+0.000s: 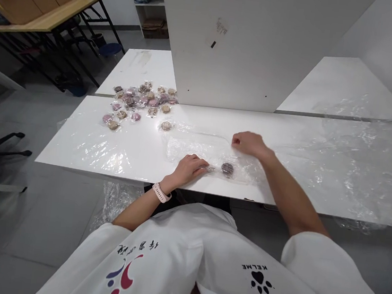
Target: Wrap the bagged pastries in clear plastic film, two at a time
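A dark purple-brown round piece [227, 169], in what looks like a clear wrapper, lies at the table's near side. Just left of it, my left hand [190, 169] has its fingers pressed together at the wrapper's edge [211, 169]. Clear plastic film [199, 148] stretches crinkled between my hands. My right hand [250, 143] is closed in a fist beyond and right of the round piece, pinching the far edge of the film; its fingertips are partly hidden. A tan wrapped round piece [166, 125] sits beyond my left hand, at the film's left end.
Several wrapped round pieces [145, 98], purple, tan and brown, are heaped at the far left of the white table [77, 127]. More clear film [369, 163] spreads over the right side. An upright white panel [243, 52] stands behind. Film hangs below the near edge.
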`<state>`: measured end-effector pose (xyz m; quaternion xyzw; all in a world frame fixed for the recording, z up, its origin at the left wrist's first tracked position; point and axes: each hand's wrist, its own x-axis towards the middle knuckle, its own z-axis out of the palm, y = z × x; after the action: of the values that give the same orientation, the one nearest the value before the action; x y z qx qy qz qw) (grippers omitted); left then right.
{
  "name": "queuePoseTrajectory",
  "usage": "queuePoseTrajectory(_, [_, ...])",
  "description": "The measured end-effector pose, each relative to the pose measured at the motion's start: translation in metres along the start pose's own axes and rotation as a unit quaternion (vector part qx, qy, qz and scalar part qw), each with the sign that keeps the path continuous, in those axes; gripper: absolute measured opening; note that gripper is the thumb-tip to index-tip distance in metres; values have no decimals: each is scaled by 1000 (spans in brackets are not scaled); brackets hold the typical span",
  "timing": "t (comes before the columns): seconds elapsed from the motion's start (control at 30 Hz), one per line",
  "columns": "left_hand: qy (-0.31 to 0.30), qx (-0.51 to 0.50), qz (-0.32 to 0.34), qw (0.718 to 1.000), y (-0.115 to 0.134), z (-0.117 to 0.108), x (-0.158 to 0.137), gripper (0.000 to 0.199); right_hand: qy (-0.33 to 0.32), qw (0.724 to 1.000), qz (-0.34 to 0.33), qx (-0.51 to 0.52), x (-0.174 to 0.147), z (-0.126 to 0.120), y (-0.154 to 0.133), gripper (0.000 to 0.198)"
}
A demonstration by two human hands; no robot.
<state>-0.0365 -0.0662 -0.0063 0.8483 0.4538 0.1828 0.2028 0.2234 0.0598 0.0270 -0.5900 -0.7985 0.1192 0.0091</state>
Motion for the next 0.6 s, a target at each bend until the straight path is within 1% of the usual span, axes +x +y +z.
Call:
queuePoseTrajectory(0.03, [-2,-2,-5,1000,0,-1,1,28,36,999,22,-7,9,-8,10,17])
queuePoseTrajectory(0.1, [-7,-4,-18,1000,1,-2,3,28,128,989,71,-27,17,-25,25,26])
queuePoseTrajectory(0.13, [-10,-6,-27,1000,2,-3,4,28,167,982,86,-35,15,-33,29,32])
queuePoseTrajectory(0.17, [-12,-7,-37,999,3,-4,6,29,203,975,86,-33,9,-39,28,37])
queuePoseTrajectory(0.2, [-13,-8,-48,999,3,-6,8,29,241,968,72,-19,-2,-41,24,40])
queuePoseTrajectory(0.23, [-12,-8,-61,998,4,-7,9,30,270,962,41,9,-16,-40,17,42])
queuePoseTrajectory(0.27, [-10,-8,-72,997,4,-8,11,30,279,959,-6,47,-32,-36,7,42])
queuePoseTrajectory(0.3, [-6,-11,-82,997,5,-9,12,30,266,958,-64,92,-49,-27,-3,41])
queuePoseTrajectory(0.33, [-4,-19,-92,996,5,-10,14,30,213,960,-126,134,-66,-16,-14,40])
queuePoseTrajectory(0.37, [-2,-32,-101,994,4,-11,16,31,149,960,-172,165,-81,-3,-23,40])
queuePoseTrajectory(0.4, [-2,-50,-110,993,4,-11,17,32,104,958,-192,186,-94,11,-29,40])
queuePoseTrajectory(0.43, [0,-68,-120,990,2,-12,19,33,74,956,-196,203,-103,24,-33,40])
queuePoseTrajectory(0.47, [4,-82,-131,988,0,-13,21,34,65,956,-184,220,-108,34,-34,38])
queuePoseTrajectory(0.53, [19,-82,-154,985,-7,-14,26,37,80,953,-139,257,-107,48,-28,34])
queuePoseTrajectory(0.6, [25,-57,-177,982,-16,-16,33,38,86,949,-104,286,-96,50,-20,32])
